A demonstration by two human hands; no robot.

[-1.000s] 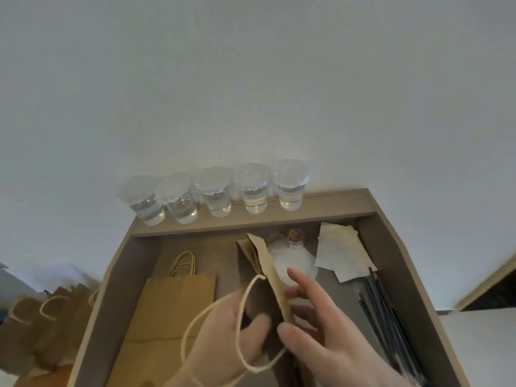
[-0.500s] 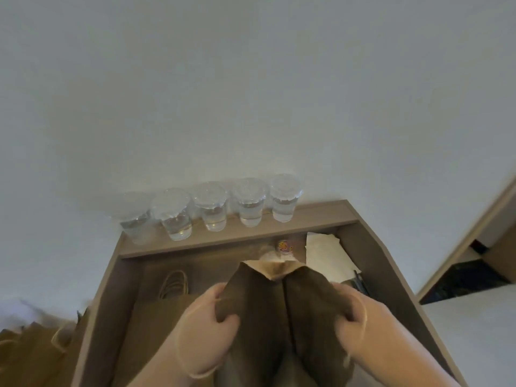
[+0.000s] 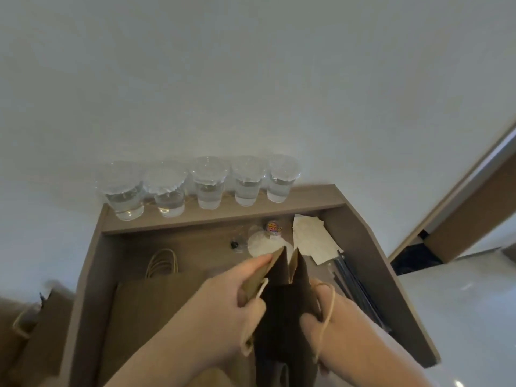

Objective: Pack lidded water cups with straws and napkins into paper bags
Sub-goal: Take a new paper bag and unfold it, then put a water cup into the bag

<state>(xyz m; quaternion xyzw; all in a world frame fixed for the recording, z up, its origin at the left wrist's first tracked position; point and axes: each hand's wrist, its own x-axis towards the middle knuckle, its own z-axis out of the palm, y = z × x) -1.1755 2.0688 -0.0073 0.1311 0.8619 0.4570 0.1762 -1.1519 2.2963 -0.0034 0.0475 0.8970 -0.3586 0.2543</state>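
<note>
Two hands hold one brown paper bag (image 3: 284,303) open over the tray (image 3: 371,263). The left hand (image 3: 240,308) pinches its 9 o'clock wall; the right hand (image 3: 332,322) grasps its 3 o'clock wall, fingers curled on the paper. At 9 o'clock of the bag lie flat bags (image 3: 156,303), count unclear. At 2 o'clock lie dark straws (image 3: 354,283), count unclear; at 1 o'clock, napkins (image 3: 310,241). At 12 o'clock, on the far ledge (image 3: 307,201), five lidded cups (image 3: 210,188) stand in one row.

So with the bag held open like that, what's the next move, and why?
Probably stand the paper bag on the tray, then free the right hand for a lidded cup. Both it and the left hand hold the bag's mouth spread, so neither is free; five cups wait on the ledge.
</note>
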